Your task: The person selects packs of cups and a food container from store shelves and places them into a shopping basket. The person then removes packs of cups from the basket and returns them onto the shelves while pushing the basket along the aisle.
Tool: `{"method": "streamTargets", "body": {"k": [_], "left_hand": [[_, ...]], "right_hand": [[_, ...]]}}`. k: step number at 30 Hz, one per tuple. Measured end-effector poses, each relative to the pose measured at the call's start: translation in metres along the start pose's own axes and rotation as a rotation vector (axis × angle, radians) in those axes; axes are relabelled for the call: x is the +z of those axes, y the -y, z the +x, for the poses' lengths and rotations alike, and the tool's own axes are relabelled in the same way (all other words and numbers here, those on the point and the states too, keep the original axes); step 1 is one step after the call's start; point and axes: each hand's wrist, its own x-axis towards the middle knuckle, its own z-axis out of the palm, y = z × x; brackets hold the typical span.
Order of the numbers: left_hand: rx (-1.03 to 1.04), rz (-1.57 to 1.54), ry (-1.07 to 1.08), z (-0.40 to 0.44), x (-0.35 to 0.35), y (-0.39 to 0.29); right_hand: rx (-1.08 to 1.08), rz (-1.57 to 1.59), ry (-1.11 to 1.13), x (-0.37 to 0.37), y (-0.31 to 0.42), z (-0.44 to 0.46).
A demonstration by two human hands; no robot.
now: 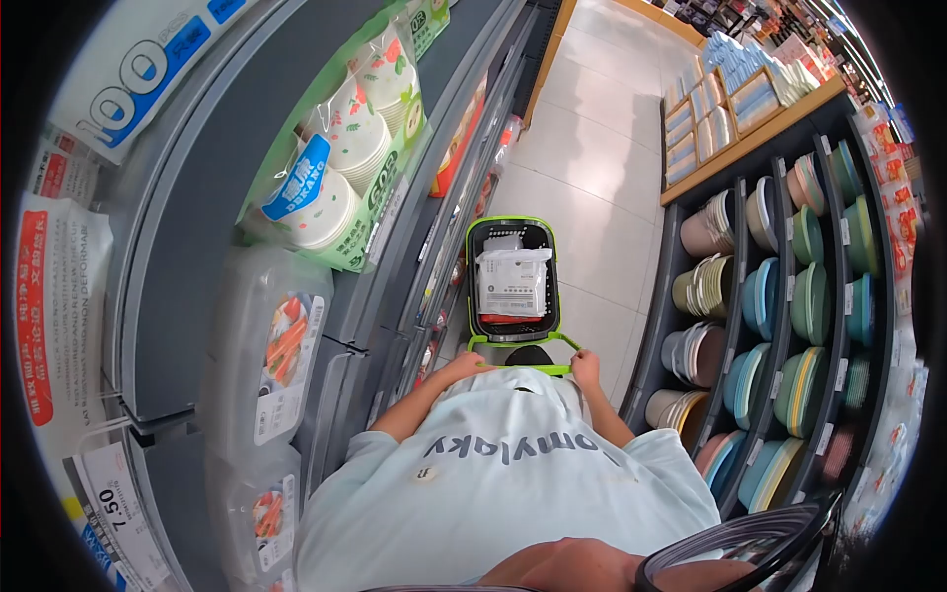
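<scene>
A black shopping basket (551, 286) with a green rim stands in front of my body, a white package (513, 281) and something red lying inside it. Its green handle (523, 369) reaches back to my waist. My left hand (469, 365) is at the handle's left end, with its fingers curled. At the handle's right end, my right hand (585, 367) is closed around the green bar.
Shelves on the left hold packs of paper cups (335, 138) and clear plastic boxes (281, 365). Stacked bowls (755, 296) fill a shelf on the right, beyond which stands a wooden display (730, 128). A tiled floor (602, 148) runs between them.
</scene>
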Motion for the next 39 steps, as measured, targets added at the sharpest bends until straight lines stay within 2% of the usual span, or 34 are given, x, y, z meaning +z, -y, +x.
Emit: {"method": "streamTargets", "body": {"k": [4,7,9,10,12,17,19,21,22,23,24,25,26,27,28,31,33,34,36,37,39], "left_hand": [[-0.020,-0.025,-0.026,0.006,-0.001,-0.012],[-0.054,0.002,-0.028,0.011,-0.015,-0.038],[-0.169,-0.107,0.016,0.010,-0.022,-0.051],[-0.237,-0.276,0.010,0.010,-0.024,-0.059],[-0.223,-0.187,0.018,0.014,-0.019,-0.046],[-0.214,-0.047,-0.046,0.009,-0.015,-0.029],[-0.230,-0.048,-0.049,0.004,-0.016,-0.023],[-0.177,-0.022,-0.028,-0.004,-0.021,-0.023],[-0.179,-0.022,-0.036,-0.008,-0.023,-0.024],[-0.123,-0.003,0.065,-0.014,-0.027,-0.029],[-0.068,0.019,0.169,-0.018,-0.029,-0.032],[-0.071,0.025,0.170,-0.019,-0.028,-0.031],[0.011,0.056,0.220,-0.018,-0.025,-0.031],[0.094,0.087,0.271,-0.016,-0.020,-0.031],[0.113,0.112,0.266,-0.012,-0.012,-0.029],[0.095,0.142,0.276,-0.008,-0.013,-0.052],[0.155,0.100,0.237,-0.008,-0.014,-0.059],[0.214,0.046,0.197,-0.010,-0.015,-0.060],[0.186,0.040,0.186,-0.024,-0.028,-0.082],[0.151,0.029,0.175,-0.029,-0.035,-0.093],[0.203,0.031,0.100,-0.031,-0.035,-0.099]], "right_hand": [[-0.039,-0.127,0.031,-0.005,-0.016,0.043],[-0.028,-0.275,0.139,-0.016,-0.019,0.067],[0.062,-0.393,0.319,-0.017,-0.023,0.073],[0.049,-0.396,0.316,-0.022,-0.016,0.073],[0.058,-0.540,0.417,-0.028,-0.002,0.065],[0.002,-0.521,0.436,-0.005,0.007,0.054],[-0.131,-0.496,0.380,0.012,0.011,0.048],[-0.296,-0.278,0.304,0.023,0.033,0.048],[-0.385,-0.131,0.259,0.020,0.065,0.053],[-0.461,-0.047,0.195,0.031,0.087,0.075],[-0.637,0.048,0.024,0.034,0.120,0.093],[-0.708,0.151,-0.005,-0.004,0.203,0.086],[-0.789,0.289,0.024,-0.037,0.273,0.087],[-0.877,0.355,-0.036,-0.078,0.346,0.068],[-1.068,0.412,-0.039,-0.119,0.407,0.052],[-1.299,0.687,0.039,-0.179,0.524,0.028],[-1.259,1.016,0.322,-0.197,0.581,0.016],[-1.265,1.015,0.314,-0.194,0.599,0.019],[-1.041,1.229,0.748,-0.192,0.626,0.024],[-1.052,1.222,0.741,-0.194,0.629,0.024],[-1.146,0.791,0.620,-0.194,0.634,0.026]]}}
